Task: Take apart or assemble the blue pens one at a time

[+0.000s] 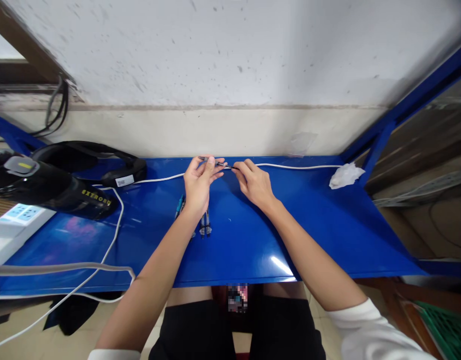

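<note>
A slim dark pen (222, 164) is held level above the blue table (245, 250), near the wall. My left hand (198, 187) pinches its barrel between thumb and fingers, palm turned up. The fingers of my right hand (256, 184) close on its thin dark end; whether that end is a refill or the pen's tip, I cannot tell. Several more pens lie under my left wrist, partly hidden: dark-tipped pens (205, 227) and a teal one (179, 206).
A black bottle (76, 192) and a black headset (121, 167) are at the left, with a white power strip (26, 220). White cable (163, 178) runs along the back and hangs over the front left. Crumpled white tissue (346, 175) lies at the back right.
</note>
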